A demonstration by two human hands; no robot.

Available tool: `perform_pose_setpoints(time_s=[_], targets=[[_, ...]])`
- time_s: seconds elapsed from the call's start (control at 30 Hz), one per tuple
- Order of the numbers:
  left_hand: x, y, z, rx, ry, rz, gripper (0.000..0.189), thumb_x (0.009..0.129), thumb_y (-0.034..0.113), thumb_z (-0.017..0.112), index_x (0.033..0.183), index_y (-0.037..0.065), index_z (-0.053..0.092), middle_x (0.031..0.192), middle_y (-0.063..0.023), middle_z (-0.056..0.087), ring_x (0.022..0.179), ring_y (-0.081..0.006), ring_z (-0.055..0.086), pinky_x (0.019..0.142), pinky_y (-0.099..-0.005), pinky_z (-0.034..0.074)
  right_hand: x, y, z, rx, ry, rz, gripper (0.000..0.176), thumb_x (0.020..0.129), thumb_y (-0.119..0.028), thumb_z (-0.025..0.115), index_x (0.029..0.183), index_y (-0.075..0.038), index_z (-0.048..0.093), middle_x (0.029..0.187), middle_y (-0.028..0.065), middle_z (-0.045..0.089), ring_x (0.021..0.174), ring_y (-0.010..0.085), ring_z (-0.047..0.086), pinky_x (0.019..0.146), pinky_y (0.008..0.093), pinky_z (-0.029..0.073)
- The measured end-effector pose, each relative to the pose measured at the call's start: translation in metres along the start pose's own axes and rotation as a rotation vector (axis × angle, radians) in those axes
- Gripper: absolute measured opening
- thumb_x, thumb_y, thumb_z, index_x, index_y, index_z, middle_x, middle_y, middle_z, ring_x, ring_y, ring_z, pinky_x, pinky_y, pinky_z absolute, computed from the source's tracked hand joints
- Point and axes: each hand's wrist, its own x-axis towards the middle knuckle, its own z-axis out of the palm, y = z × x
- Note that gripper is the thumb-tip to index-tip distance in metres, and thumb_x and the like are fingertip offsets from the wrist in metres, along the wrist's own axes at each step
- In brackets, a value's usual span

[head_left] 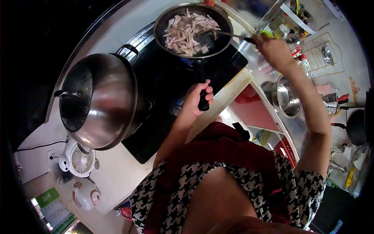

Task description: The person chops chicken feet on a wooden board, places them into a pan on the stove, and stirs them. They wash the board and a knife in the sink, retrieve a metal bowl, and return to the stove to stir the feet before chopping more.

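Note:
A dark frying pan (pixel 230 29) sits on the black stove at the top of the view. Pale pieces that look like chicken feet (pixel 187 33) lie in it with some liquid. My left hand (pixel 196 97) is wrapped round the pan's black handle (pixel 203 102). Held by its dark grip, a long-handled cooking spatula (pixel 233 35) reaches from my right hand (pixel 274 50) into the pan. The spatula's working end is among the pieces, so its exact shape is partly hidden.
Left of the pan, a large steel wok with a domed lid (pixel 105 105) takes up the black glass hob (pixel 167 85). A steel pot (pixel 288 97) stands on the right counter, near bottles and a wire rack (pixel 323 54). A white fan (pixel 82 158) and an electric kettle (pixel 85 193) are at lower left.

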Motion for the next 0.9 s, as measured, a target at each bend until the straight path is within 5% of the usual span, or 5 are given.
perform_pose_setpoints(time_s=[0.3,0.43,0.6,0.77,0.9], targets=[[0.000,0.002,-0.001,0.018,0.003,0.015,0.019,0.083,0.015,0.054,0.101,0.012,0.048,0.072,-0.0012,0.050,0.054,-0.0128,0.045,0.050,-0.0293,0.038,0.065,0.057,0.008,-0.069,-0.111,0.131,0.027,0.088,-0.032,0.049,0.096,-0.008,0.058,0.080,0.0164,0.063,0.075,0.0346,0.062,0.061,0.0460,0.050],[-0.001,0.003,0.003,0.023,0.012,0.018,0.019,0.084,0.015,0.054,0.101,0.012,0.047,0.072,-0.0013,0.049,0.054,-0.0127,0.045,0.050,-0.0293,0.038,0.068,0.065,0.108,0.394,-0.018,0.023,0.031,0.087,-0.032,0.054,0.089,-0.003,0.063,0.072,0.0138,0.063,0.065,0.0264,0.064,0.056,0.0387,0.050],[-0.002,0.003,0.004,0.018,0.029,0.021,0.019,0.083,0.016,0.054,0.101,0.012,0.047,0.072,-0.0011,0.048,0.054,-0.0126,0.045,0.050,-0.0291,0.038,0.043,0.014,0.085,1.188,-0.295,0.329,0.044,0.087,-0.041,0.056,0.095,0.001,0.061,0.066,0.0088,0.058,0.056,0.0133,0.053,0.053,0.0309,0.043],[-0.002,0.002,0.002,0.009,0.032,-0.004,0.020,0.083,0.016,0.054,0.101,0.013,0.047,0.072,-0.0012,0.048,0.055,-0.0127,0.045,0.051,-0.0291,0.039,0.021,0.009,0.050,0.691,0.086,0.050,0.029,0.084,-0.026,0.059,0.106,-0.007,0.059,0.069,0.0141,0.060,0.060,0.0286,0.058,0.058,0.0380,0.046],[-0.002,0.002,0.002,0.005,0.029,-0.014,0.021,0.083,0.016,0.054,0.101,0.013,0.046,0.072,-0.0014,0.048,0.055,-0.0131,0.045,0.051,-0.0298,0.039,-0.001,-0.002,-0.014,0.332,-0.117,0.009,0.036,0.083,-0.020,0.056,0.117,-0.011,0.052,0.085,0.0184,0.061,0.074,0.0313,0.061,0.059,0.0410,0.049]])
